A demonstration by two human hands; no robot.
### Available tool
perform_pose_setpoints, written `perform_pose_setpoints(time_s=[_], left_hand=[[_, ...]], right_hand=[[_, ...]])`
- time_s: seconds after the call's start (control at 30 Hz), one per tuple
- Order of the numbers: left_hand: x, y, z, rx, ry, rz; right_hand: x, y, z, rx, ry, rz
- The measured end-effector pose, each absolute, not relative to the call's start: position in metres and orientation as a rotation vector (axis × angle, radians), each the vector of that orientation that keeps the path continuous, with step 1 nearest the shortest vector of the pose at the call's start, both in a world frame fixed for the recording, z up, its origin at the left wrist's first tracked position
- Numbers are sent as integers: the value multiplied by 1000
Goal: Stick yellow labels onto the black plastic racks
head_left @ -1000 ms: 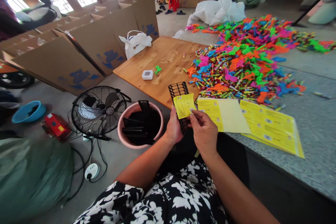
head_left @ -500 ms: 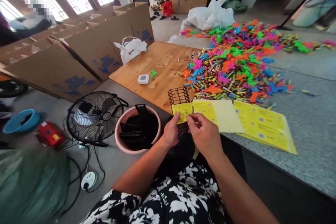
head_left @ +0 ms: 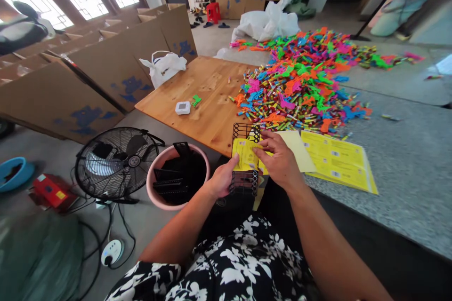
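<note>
A black plastic lattice rack (head_left: 244,183) is upright in front of me, with rows of rings along its sides. Wrapped across its middle is a yellow printed label (head_left: 243,154). My left hand (head_left: 222,178) grips the rack's left side, the thumb pressing on the label. At the right edge, my right hand (head_left: 282,162) has thumb and fingers closed on the label; its exact contact with the rack is partly hidden. Beyond lie a pale backing sheet (head_left: 300,150) and yellow label sheets (head_left: 339,162) on the grey stone surface.
Colourful plastic toy guns and small tubes (head_left: 296,89) are heaped at the back. On the wooden board (head_left: 208,75) sit a white digital device (head_left: 182,108) and a green toy piece (head_left: 196,100). A pink bucket (head_left: 150,183) of black racks and a fan (head_left: 118,162) stand left.
The label now lies flatter across the rack, and more rack shows below it. My right hand has shifted from pinching the label's lower corner to its right edge. The view has turned slightly right.
</note>
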State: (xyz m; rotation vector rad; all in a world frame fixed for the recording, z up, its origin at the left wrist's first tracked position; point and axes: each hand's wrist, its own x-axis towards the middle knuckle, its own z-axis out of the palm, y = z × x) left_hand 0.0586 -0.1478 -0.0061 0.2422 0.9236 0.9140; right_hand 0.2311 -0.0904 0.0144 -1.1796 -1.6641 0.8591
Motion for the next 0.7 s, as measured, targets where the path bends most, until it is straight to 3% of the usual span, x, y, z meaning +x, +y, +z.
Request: perform_pose_setpoints(time_s=[0.2,0.5,0.7], left_hand=[[56,-146,-11,419,977,777],[51,-144,-11,450,879,739],[44,-146,-11,471,863,722]], right_hand=[[243,-88,31,-1229,-1760,734],[252,-90,7,-1377,-1677,866],[254,-96,3,-1430,-1647,616]])
